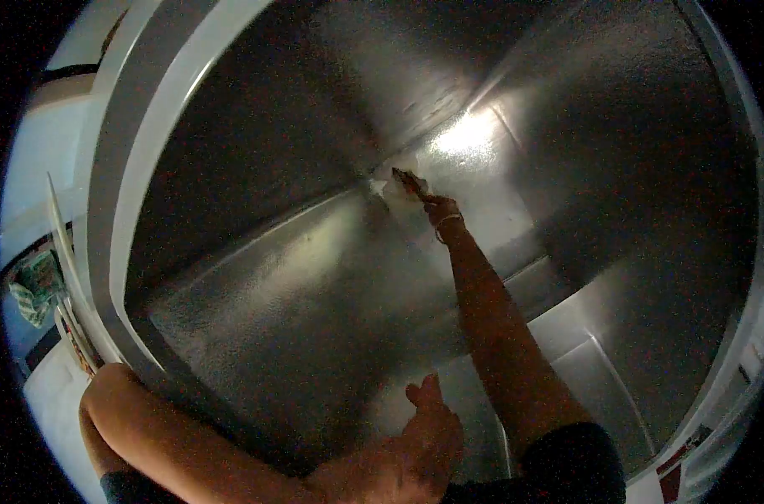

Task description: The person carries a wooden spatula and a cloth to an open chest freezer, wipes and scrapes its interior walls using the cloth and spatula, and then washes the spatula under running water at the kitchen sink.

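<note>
My right hand point(440, 210) reaches deep into a large grey metallic-looking cavity point(315, 328), with a light band around its wrist. It is closed around a small, elongated, brush-like thing point(410, 181); the exact kind is too small and dark to tell. The tip of this thing is against the far surface, near a corner, where a pale patch point(390, 195) shows around it. My left hand point(431, 424) is close to me at the bottom, arm bent, with two fingertips apart and nothing visible in it. Its other fingers are hidden.
A pale rounded rim point(121, 210) with a grey band frames the opening at left. A raised step point(596, 357) juts up inside at lower right. Outside, at far left, are a green-and-white cloth or packet point(34, 287) and a thin white upright edge point(63, 231).
</note>
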{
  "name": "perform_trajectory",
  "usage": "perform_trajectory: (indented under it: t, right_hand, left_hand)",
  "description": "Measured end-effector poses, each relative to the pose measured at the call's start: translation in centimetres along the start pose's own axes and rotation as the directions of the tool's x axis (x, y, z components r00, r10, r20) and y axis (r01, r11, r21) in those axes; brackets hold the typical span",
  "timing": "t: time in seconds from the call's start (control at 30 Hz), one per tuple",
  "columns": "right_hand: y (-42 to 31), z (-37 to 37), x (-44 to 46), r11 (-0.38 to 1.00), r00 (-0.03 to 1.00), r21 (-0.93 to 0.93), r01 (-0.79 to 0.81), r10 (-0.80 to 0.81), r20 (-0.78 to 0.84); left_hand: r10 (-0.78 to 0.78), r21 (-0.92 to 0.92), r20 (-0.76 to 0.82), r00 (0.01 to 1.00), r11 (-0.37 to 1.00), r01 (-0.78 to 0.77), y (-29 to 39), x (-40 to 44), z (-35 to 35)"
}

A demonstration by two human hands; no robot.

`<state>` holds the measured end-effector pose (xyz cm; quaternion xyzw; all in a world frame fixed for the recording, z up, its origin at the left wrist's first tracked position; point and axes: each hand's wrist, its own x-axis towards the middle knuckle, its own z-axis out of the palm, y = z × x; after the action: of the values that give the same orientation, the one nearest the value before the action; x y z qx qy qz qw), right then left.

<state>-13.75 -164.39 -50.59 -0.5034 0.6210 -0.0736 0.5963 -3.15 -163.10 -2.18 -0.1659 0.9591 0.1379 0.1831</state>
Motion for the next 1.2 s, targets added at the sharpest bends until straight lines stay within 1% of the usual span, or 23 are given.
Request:
perform_trajectory:
  t: [0.03,0.17,0.2,0.27,0.37,0.4,0.47,0.5,0.53,0.57,0.6,0.63,0.67,0.73,0.77,0.8,0.83,0.87,0.97,1.0,1.07,1.13,1.2]
  right_hand:
    - [0.4,0.1,0.4,0.985,0.994,0.139,0.099,-0.092,-0.053]
    - [2.5,-1.1,2.4,0.988,0.999,0.151,0.033,-0.035,0.013]
    - [3.4,-1.1,2.5,0.984,0.991,0.12,0.13,-0.125,-0.047]
    - [6.1,-0.6,3.5,0.972,0.972,0.085,0.22,-0.211,-0.099]
    - [9.9,0.0,5.9,0.958,0.961,0.094,0.272,-0.266,-0.073]
    - [10.3,0.0,6.6,0.946,0.936,0.095,0.309,-0.285,-0.206]
    - [8.3,-0.7,6.1,0.934,0.893,0.089,0.346,-0.299,-0.336]
    - [4.2,-2.1,4.7,0.9,0.918,0.393,0.189,-0.02,-0.397]
    - [1.7,-3.0,3.9,0.744,0.894,0.666,0.053,0.262,-0.364]
    - [4.4,-2.8,5.6,0.866,0.827,0.362,0.344,-0.097,-0.554]
    - [7.4,-2.6,7.5,0.82,0.619,-0.01,0.572,-0.439,-0.651]
    - [3.1,-5.3,5.4,0.754,0.828,0.538,0.378,-0.015,-0.561]
    - [0.3,-6.8,4.0,0.411,0.919,0.908,0.082,0.322,-0.229]
    - [3.4,-5.7,6.3,0.572,0.916,0.798,0.19,0.188,-0.353]
    - [4.6,-5.1,7.7,0.882,0.861,0.412,0.23,0.013,-0.508]
    - [5.2,-4.8,8.3,0.975,0.803,-0.075,0.209,-0.215,-0.556]
    - [-0.8,-4.9,3.6,0.956,0.876,-0.282,0.078,-0.201,-0.439]
    - [0.2,-3.7,3.8,0.957,0.874,-0.281,0.079,-0.202,-0.442]
    - [2.4,0.0,4.1,0.971,0.958,-0.2,0.131,-0.176,-0.228]
    - [2.1,1.5,3.1,0.87,0.969,-0.484,0.092,-0.189,-0.156]
    - [-1.1,2.8,-0.1,0.686,0.981,-0.725,0.063,-0.177,-0.082]
    - [-6.3,2.1,-3.7,0.851,0.97,-0.477,-0.219,0.243,-0.013]
    - [-5.5,3.8,-3.9,0.838,0.974,-0.515,-0.18,0.225,0.027]
  left_hand:
    - [-0.004,0.001,-0.002,1.0,1.0,0.004,0.0,-0.1,0.1]
    - [-0.021,-0.004,-0.01,1.0,1.0,0.021,0.1,-0.1,0.4]
    - [-0.027,-0.009,-0.013,1.0,1.0,0.026,0.0,-0.1,0.5]
    - [-0.035,-0.02,-0.014,0.999,0.999,0.035,-0.3,-0.2,0.9]
    - [-0.041,-0.022,-0.022,0.999,0.999,0.04,0.0,-0.2,1.3]
    - [-0.042,-0.023,-0.023,0.999,0.999,0.041,0.0,-0.2,1.4]
    - [-0.041,-0.025,-0.025,0.999,0.999,0.041,0.1,-0.3,1.7]
    - [-0.048,-0.029,-0.028,0.998,0.998,0.047,0.0,-0.3,1.7]
    - [-0.048,-0.025,-0.033,0.998,0.999,0.047,0.0,-0.3,1.7]
    - [-0.048,-0.025,-0.032,0.998,0.999,0.047,0.0,-0.4,1.8]
    - [-0.051,-0.027,-0.034,0.998,0.998,0.05,-0.1,-0.4,1.9]
    - [-0.052,-0.032,-0.036,0.998,0.998,0.051,-0.1,-0.5,1.9]
    - [-0.055,-0.032,-0.037,0.998,0.998,0.053,-0.2,-0.4,1.9]
    - [-0.063,-0.04,-0.042,0.997,0.997,0.061,-0.2,-0.5,2.0]
    - [-0.062,-0.04,-0.04,0.997,0.997,0.06,-0.1,-0.5,2.1]
    - [-0.061,-0.045,-0.038,0.997,0.997,0.059,-0.1,-0.4,2.1]
    - [-0.064,-0.046,-0.038,0.997,0.997,0.062,0.0,-0.5,2.1]
    - [-0.066,-0.042,-0.042,0.997,0.997,0.064,0.2,-0.4,1.9]
    - [-0.071,-0.042,-0.041,0.997,0.997,0.069,0.4,-0.5,2.1]
    - [-0.074,-0.043,-0.044,0.996,0.996,0.072,0.5,-0.5,2.1]
    - [-0.078,-0.048,-0.05,0.996,0.996,0.075,0.8,-0.3,2.1]
    - [-0.085,-0.049,-0.058,0.995,0.995,0.083,1.0,-0.3,2.4]
    - [-0.089,-0.051,-0.066,0.994,0.995,0.086,1.2,-0.3,2.4]
